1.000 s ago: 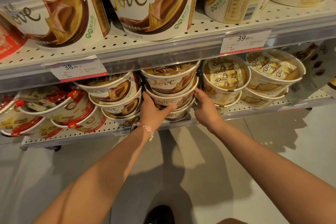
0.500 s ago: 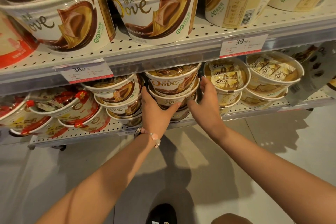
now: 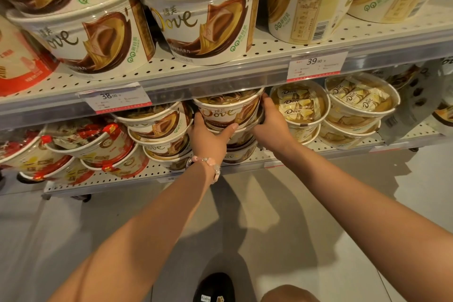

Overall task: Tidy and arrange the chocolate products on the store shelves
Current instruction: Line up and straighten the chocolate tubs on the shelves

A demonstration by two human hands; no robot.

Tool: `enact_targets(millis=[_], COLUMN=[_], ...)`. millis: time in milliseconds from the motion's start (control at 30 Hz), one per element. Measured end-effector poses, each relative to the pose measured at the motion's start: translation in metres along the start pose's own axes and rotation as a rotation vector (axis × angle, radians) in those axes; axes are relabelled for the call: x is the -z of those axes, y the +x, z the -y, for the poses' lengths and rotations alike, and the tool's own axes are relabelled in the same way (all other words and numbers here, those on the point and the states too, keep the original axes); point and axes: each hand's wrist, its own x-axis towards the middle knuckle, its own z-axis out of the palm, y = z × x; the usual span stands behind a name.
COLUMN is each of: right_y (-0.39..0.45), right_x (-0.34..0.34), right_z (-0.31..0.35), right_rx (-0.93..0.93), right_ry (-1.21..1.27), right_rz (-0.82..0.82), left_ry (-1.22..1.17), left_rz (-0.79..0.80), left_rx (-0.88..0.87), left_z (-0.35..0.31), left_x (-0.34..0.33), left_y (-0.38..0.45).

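Both hands clamped on the top tub (image 3: 226, 111) of the middle stack on the lower shelf (image 3: 157, 174): left hand (image 3: 208, 136) at its nine o'clock side, thumb across the front; right hand (image 3: 270, 125) at three o'clock. Brown tubs (image 3: 159, 127) just beside at nine, pale tubs (image 3: 300, 108) at three. Beaded bracelet (image 3: 208, 164) on left wrist.

Dove tub (image 3: 228, 111) looked like glossy printed paperboard under a clear shiny plastic lid, shelf (image 3: 269, 50) was matt perforated painted metal, price tag (image 3: 115, 100) was paper behind a clear plastic strip, floor (image 3: 367, 179) was smooth, bracelet (image 3: 208, 163) had glossy beads
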Motion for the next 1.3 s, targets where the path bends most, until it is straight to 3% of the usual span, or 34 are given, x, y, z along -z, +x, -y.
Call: enact_targets(millis=[433, 567, 667, 767, 867, 1000, 1100, 1200, 1300], right_y=[0.004, 0.000, -0.013, -0.024, -0.028, -0.013, 0.002, 0.018, 0.029], right_x=[0.013, 0.016, 0.026, 0.048, 0.082, 0.138, 0.175, 0.198, 0.209], right_z=[0.007, 0.009, 0.015, 0.010, -0.015, -0.062, -0.090, -0.105, -0.114], right_rx=[-0.079, -0.075, -0.028, 0.111, 0.266, 0.413, 0.424, 0.401, 0.414], right_ry=[-0.006, 0.029, 0.088, -0.045, -0.210, -0.414, -0.543, -0.669, -0.770], right_rz=[0.158, 0.102, 0.026, -0.049, -0.123, -0.190, -0.240, -0.192, -0.056], left_ry=[0.070, 0.044, 0.034, -0.005, -0.105, -0.066, 0.059, 0.296, 0.387], left_rz=[0.046, 0.155, 0.086, 0.005, 0.053, 0.066, 0.200, 0.226, 0.171], left_rx=[-0.016, -0.001, -0.020, -0.123, -0.205, -0.361, -0.466, -0.528, -0.474], left_z=[-0.007, -0.005, -0.022, -0.040, -0.049, -0.058, -0.074, -0.086, -0.097], left_x=[0.009, 0.009, 0.017, 0.016, -0.004, -0.049, -0.084, -0.111, -0.126], left_y=[-0.002, -0.009, -0.026, -0.048, -0.063, -0.074, -0.073, -0.066, -0.062])
